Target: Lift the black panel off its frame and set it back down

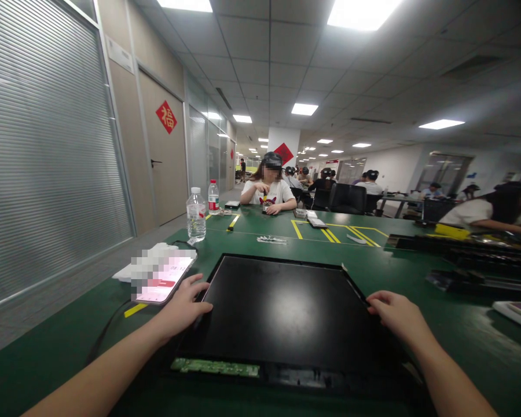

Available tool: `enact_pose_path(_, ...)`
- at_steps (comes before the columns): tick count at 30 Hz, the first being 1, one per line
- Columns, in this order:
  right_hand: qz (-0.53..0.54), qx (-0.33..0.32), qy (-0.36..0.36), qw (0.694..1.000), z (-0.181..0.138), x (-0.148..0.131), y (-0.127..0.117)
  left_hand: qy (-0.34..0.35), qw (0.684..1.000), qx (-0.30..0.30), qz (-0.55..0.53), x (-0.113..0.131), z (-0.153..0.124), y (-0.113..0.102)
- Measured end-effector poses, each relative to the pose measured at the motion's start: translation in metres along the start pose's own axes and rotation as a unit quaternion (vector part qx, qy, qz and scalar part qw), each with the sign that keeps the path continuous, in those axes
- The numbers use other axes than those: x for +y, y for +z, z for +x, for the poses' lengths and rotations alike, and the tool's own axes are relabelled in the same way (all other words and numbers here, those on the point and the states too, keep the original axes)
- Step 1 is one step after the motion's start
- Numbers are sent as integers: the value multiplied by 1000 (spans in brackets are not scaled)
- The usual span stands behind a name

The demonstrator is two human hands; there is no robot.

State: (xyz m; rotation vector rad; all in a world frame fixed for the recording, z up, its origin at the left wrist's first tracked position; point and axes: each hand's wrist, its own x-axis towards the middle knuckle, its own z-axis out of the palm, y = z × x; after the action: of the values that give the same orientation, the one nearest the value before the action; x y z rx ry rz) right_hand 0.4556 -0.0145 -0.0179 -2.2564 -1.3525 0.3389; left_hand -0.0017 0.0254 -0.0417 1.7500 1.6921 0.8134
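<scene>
A black display panel [282, 313] lies face up on the green table in front of me. Along its near edge shows a green circuit board [217, 367]. On the panel's left edge rests my left hand [189, 304], its thumb over the top face and its fingers at the side. My right hand [393, 313] pinches the right edge between thumb and fingers. The undersides of the panel's edges are hidden. Close to my left hand is a phone [167, 278] with a lit pink screen.
White tissue [145, 260] lies beside the phone. A water bottle [196, 217] and a red-labelled bottle [213, 198] stand at the back left. Black frame parts [460, 255] are piled on the right. Across the green table [252, 226] sits a person [269, 185].
</scene>
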Motion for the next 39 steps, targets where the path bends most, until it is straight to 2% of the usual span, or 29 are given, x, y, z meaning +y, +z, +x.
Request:
enact_pose_path(7,-17,3,-2,1000,-1,-4,0,45,993,-9,112,-3,2,-1)
enact_pose_path(13,-16,3,-5,1000,0,0,0,111,984,-50,128,0,-8,-10)
enact_pose_path(16,-18,1,-5,1000,2,3,1,159,971,-94,155,6,-16,-24)
enact_pose_path(18,-20,3,-7,1000,3,2,1,195,955,-151,167,12,-22,-36)
enact_pose_path(21,-17,4,-7,1000,3,-1,1,193,946,-209,154,22,-28,-49)
enact_pose_path(24,-9,3,0,1000,2,-6,0,186,942,-235,148,28,-30,-54)
enact_pose_path(28,-2,2,4,1000,1,-9,1,184,940,-245,152,27,-29,-54)
enact_pose_path(39,-12,7,0,1000,-4,-12,3,242,928,-253,125,20,-31,-54)
